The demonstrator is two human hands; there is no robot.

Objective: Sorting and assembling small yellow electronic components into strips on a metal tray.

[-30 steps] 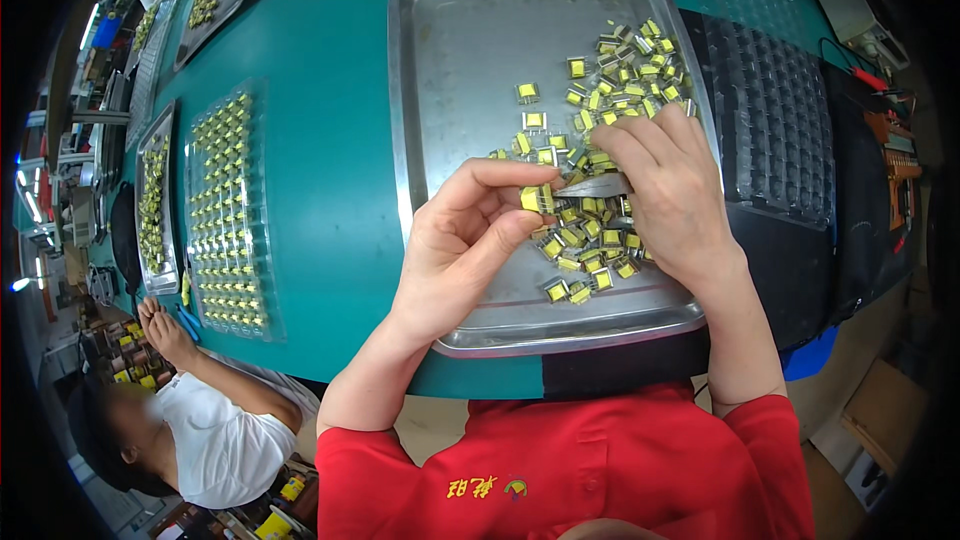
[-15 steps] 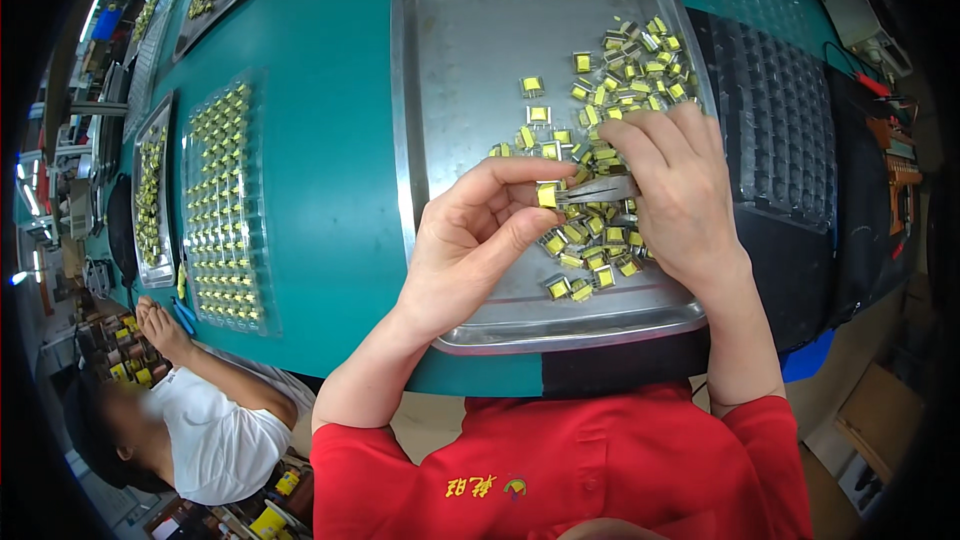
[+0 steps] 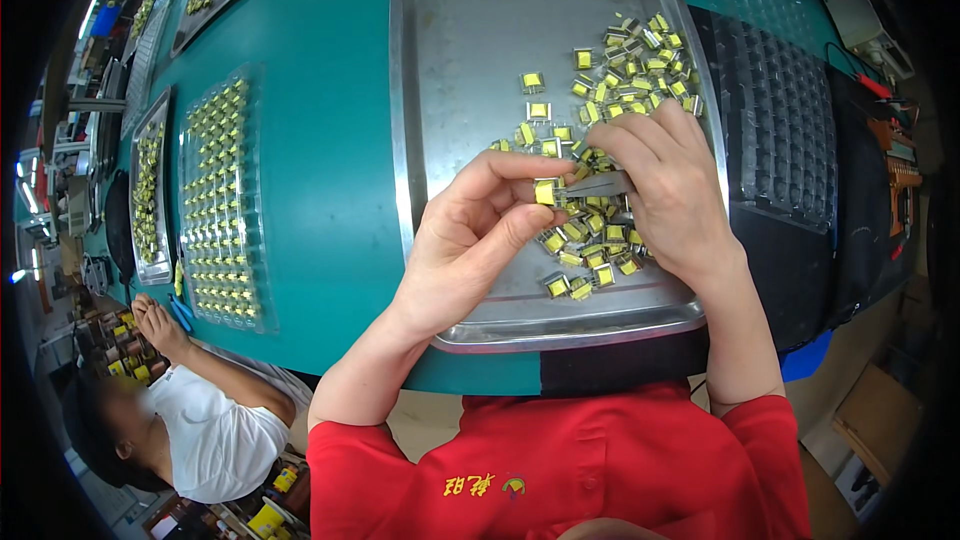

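Between the thumb and forefinger of my left hand (image 3: pixel 468 235) is a small transformer (image 3: pixel 545 192) wrapped in yellow tape. My right hand (image 3: pixel 675 185) is closed round a pair of pliers (image 3: pixel 600 185), whose handles are hidden in the palm. The plier jaws point left and meet the pin side of the held transformer. Both hands are over a steel tray (image 3: pixel 450 60). Many similar yellow transformers (image 3: pixel 640 90) lie heaped in the tray's right half, partly hidden under my right hand, with a few loose ones (image 3: pixel 532 82) left of the heap.
On the left, a clear blister tray (image 3: pixel 218 200) holds rows of yellow parts, beside a narrow metal tray (image 3: pixel 150 195) of more. Clear blister trays (image 3: pixel 785 120) lie on the right. A co-worker in a white shirt (image 3: pixel 225 430) sits at the left, hands at the table edge.
The plier jaws look closer together on the transformer's pins, and the right-hand fingers have shifted slightly left. My left hand keeps its pinch on the transformer in nearly the same place.
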